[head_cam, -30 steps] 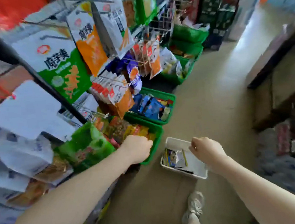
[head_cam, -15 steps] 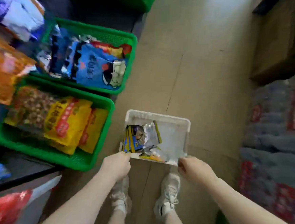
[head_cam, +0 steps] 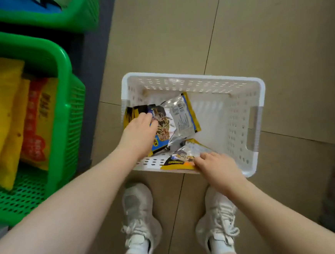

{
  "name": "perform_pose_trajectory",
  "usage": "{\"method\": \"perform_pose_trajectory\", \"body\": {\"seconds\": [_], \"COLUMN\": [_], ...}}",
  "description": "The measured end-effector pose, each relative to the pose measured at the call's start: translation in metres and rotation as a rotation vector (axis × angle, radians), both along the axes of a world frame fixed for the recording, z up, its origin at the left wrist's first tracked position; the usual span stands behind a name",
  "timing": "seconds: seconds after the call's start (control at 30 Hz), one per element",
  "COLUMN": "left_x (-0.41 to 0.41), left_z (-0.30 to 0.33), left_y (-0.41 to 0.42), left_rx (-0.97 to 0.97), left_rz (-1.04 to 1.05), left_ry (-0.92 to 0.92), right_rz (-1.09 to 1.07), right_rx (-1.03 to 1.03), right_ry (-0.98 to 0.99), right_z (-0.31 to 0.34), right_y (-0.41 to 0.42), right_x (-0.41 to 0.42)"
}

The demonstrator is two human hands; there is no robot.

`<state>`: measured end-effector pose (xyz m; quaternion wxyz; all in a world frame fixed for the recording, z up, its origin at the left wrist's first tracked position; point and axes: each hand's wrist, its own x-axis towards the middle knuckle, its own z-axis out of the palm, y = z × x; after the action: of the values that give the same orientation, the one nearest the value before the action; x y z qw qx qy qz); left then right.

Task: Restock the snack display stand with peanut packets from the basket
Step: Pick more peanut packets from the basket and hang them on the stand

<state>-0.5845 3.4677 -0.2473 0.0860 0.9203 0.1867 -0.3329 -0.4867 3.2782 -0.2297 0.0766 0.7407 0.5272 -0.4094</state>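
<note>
Nearest: two pale mesh sneakers (head_cam: 138,215) planted on beige floor tiles (head_cam: 276,38), just short of the white basket (head_cam: 239,109), presumably to stand directly over it while reaching down

Right hand (head_cam: 215,166) at the near rim of the basket, fingers curled close together over the edge of a loose peanut packet (head_cam: 182,158); whether actually pinching it or only resting on it cannot be told, thumb hidden

Left hand (head_cam: 140,133) further in, palm down on the upright stack of peanut packets (head_cam: 164,131) against the left wall; fingers together and bent over the packet tops, probably gathering several at once; grip not visible from above

One packet (head_cam: 182,114) lying back-side up, showing crinkled silver foil with a printed label and yellow-blue border

Basket: rigid white plastic, rectangular, rounded corners, walls perforated with small slots, handle cut-out on the right side; right half of the bottom bare

Beyond, left: green plastic bins (head_cam: 66,78) with mesh walls on the stand, holding flat yellow-and-red bags (head_cam: 11,111); no peanut packets seen there yet
</note>
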Motion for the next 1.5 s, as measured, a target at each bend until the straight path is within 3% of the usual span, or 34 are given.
{"method": "perform_pose_trajectory", "body": {"seconds": [0.13,0.3,0.4,0.53,0.63,0.77,0.83,0.93,1.03,1.13,1.27,1.4,1.5], "left_x": [0.024,0.031,0.032,0.037,0.036,0.023,0.017,0.015,0.022,0.031,0.013,-0.015,-0.031], "left_z": [-0.03,-0.054,-0.055,-0.032,-0.021,-0.016,-0.017,-0.016,0.003,0.048,0.133,0.235,0.328], "left_y": [0.014,0.03,0.03,0.024,0.027,0.022,0.017,0.013,0.009,0.007,0.01,0.008,0.01], "left_rx": [0.044,0.089,0.076,-0.149,-0.294,-0.483,-0.407,-0.273,-0.456,-0.54,-0.535,-0.493,-0.378], "left_rz": [-0.005,0.056,0.086,0.12,-0.072,-0.09,-0.197,-0.278,-0.056,0.213,0.213,0.258,0.343], "left_ry": [-0.001,0.152,0.126,0.1,0.229,0.354,0.258,-0.167,-0.405,-0.409,-0.409,-0.285,-0.324], "right_rz": [-0.147,-0.368,-0.39,-0.379,-0.365,-0.346,-0.334,-0.281,-0.371,-0.497,-0.528,-0.59,-0.588], "right_rx": [0.034,0.173,0.152,0.078,-0.001,-0.034,-0.018,-0.054,-0.1,-0.078,-0.013,0.083,0.223], "right_ry": [-0.049,-0.125,-0.14,-0.161,-0.136,-0.1,-0.116,-0.143,-0.17,-0.127,0.001,0.2,0.215], "right_z": [0.002,0.006,0.002,0.001,-0.002,-0.006,-0.006,-0.004,0.009,0.049,0.136,0.257,0.349], "right_y": [0.011,0.023,0.027,0.027,0.029,0.032,0.032,0.03,0.025,0.018,0.024,0.042,0.065], "right_x": [0.031,0.078,0.089,0.09,0.087,0.075,0.068,0.061,0.068,0.083,0.101,0.112,0.119]}}
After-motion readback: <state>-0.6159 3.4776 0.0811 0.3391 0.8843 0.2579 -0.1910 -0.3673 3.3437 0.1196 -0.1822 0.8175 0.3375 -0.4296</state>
